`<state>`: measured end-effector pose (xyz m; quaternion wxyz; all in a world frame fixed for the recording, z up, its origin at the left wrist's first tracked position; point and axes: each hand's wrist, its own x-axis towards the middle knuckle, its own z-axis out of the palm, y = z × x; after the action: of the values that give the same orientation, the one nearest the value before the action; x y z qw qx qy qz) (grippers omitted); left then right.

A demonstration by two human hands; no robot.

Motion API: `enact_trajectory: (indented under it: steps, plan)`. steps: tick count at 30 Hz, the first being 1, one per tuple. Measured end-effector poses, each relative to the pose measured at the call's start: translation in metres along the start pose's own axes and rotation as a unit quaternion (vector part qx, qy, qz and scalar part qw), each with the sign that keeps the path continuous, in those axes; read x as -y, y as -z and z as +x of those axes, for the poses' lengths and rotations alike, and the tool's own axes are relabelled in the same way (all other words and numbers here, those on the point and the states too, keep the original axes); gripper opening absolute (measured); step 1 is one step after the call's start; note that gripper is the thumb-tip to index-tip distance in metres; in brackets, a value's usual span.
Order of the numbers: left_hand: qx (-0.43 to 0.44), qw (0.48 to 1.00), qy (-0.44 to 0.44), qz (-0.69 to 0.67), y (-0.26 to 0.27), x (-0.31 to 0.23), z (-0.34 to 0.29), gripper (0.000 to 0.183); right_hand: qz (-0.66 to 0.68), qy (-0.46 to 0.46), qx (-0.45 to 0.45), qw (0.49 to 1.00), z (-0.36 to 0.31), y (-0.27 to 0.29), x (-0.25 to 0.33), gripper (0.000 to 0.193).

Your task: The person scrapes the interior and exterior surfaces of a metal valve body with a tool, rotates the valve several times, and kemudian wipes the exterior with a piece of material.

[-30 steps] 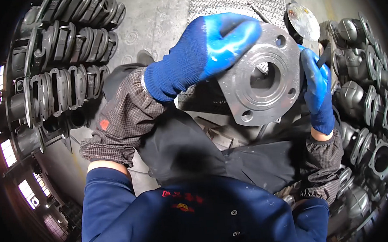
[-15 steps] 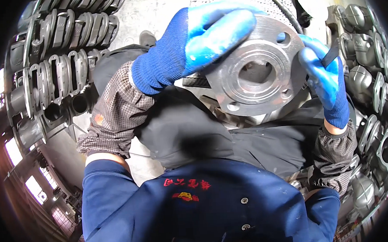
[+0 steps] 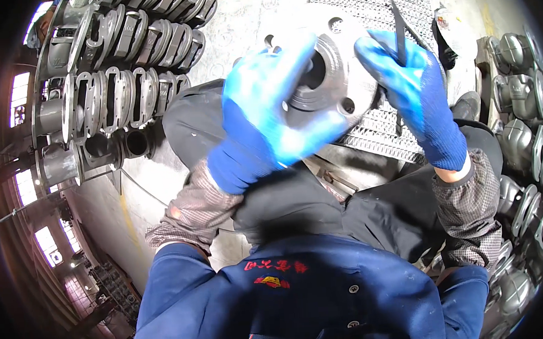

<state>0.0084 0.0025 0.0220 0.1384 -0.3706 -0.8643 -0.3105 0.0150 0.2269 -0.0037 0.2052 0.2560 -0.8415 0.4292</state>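
Note:
A round grey metal flange (image 3: pixel 334 62), with a wide centre bore and bolt holes near its rim, is held up in front of me above my legs. My left hand (image 3: pixel 257 106), in a blue coated glove, is spread across its left and near side, thumb and fingers reaching over the face. Motion blurs that hand a little. At the flange's right edge is my right hand (image 3: pixel 409 79), gloved the same way. Its curled fingers hold a dark, narrow, flat tool (image 3: pixel 399 35) that points up and away; the exact kind does not show. Some right fingertips meet the flange's rim.
Rows of grey flanged castings (image 3: pixel 120 97) stand on a rack at left. More rounded metal castings (image 3: pixel 516 95) are stacked at right. Beneath the flange lies a patterned metal surface (image 3: pixel 383 136); a dark hose runs beside it.
The flange has moved left and farther from me. My left hand has slid from its far left edge to its near left side. More of the dark tool in my right hand shows now.

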Motion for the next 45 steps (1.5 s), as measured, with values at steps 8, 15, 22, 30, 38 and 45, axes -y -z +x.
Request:
enact_trajectory:
  steps: [8,15,22,30,38,45]
  plan:
    - [0.048,0.992,0.068,0.09,-0.008,0.045,0.013,0.079,0.201,-0.272,-0.002,0.941,0.016,0.023,-0.026,0.045]
    - [0.025,0.972,0.231,-0.043,-0.005,0.087,-0.008,0.076,0.264,-0.571,-0.105,0.77,-0.058,-0.015,-0.094,0.039]
    - [-0.004,0.95,0.28,-0.135,-0.004,0.09,-0.021,0.075,0.239,-0.579,-0.072,0.776,-0.06,-0.065,-0.112,0.041]
    - [-0.03,0.958,0.272,-0.087,-0.005,0.1,-0.018,0.078,0.455,-0.517,-0.11,0.717,-0.034,-0.073,-0.129,0.052]
    - [-0.04,0.938,0.338,-0.061,0.015,0.091,-0.004,0.069,0.496,-0.529,-0.096,0.682,-0.05,-0.08,-0.107,0.051]
    - [-0.044,0.948,0.313,-0.043,0.014,0.095,-0.01,0.059,0.477,-0.489,-0.025,0.73,-0.054,-0.072,-0.103,0.049]
